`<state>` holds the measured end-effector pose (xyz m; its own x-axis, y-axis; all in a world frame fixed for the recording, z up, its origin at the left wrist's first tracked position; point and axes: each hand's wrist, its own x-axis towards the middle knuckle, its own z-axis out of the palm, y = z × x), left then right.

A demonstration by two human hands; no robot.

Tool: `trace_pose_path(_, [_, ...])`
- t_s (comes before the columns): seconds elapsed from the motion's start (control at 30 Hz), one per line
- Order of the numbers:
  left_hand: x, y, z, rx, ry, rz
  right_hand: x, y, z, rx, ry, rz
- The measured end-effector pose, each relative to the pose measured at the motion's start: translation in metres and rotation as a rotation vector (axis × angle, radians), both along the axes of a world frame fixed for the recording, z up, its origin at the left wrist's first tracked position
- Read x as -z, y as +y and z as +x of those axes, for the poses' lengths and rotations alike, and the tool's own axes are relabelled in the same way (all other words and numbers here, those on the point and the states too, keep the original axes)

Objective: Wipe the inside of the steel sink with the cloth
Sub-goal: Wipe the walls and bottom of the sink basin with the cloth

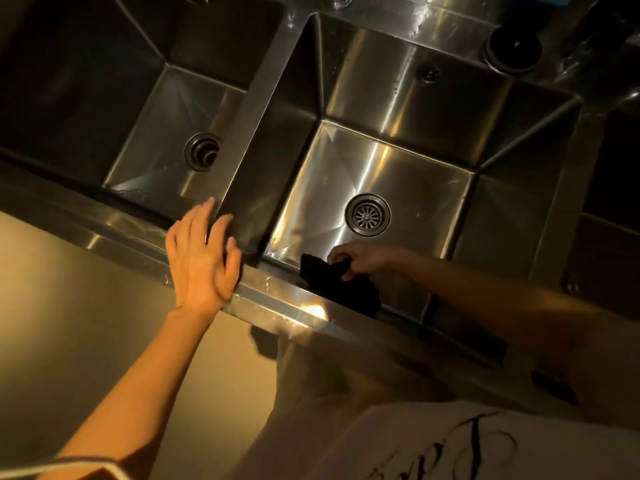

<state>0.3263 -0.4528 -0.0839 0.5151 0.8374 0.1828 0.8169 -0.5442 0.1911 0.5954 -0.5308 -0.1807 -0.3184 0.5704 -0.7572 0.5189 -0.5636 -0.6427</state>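
Observation:
A double steel sink fills the view; its right basin has a round drain strainer in the floor. My right hand reaches down inside this basin and grips a dark cloth against the near inner wall, close to the front left corner. My left hand rests with relaxed, spread fingers on the front rim, where the divider between the basins meets it. It holds nothing.
The left basin has its own drain. A dark round fitting sits on the back ledge at the upper right. A pale surface lies in front of the sink at the lower left.

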Motion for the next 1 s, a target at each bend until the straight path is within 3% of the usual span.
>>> trace_pose_path(0.3, [0.013,0.004,-0.002,-0.147,-0.109,-0.121,0.067,0.066,-0.061,0.060,-0.002,-0.046])
trace_pose_path(0.5, [0.013,0.007,0.001,-0.089,-0.024,-0.133,0.082,0.081,-0.077,0.116,-0.027,-0.143])
trace_pose_path(0.67, [0.009,0.007,0.002,-0.082,0.013,-0.157,0.084,0.078,-0.091,-0.291,-0.374,0.137])
trace_pose_path(1.0, [0.007,0.006,0.004,-0.122,-0.106,-0.183,0.088,0.078,-0.103,-0.047,-0.322,0.318])
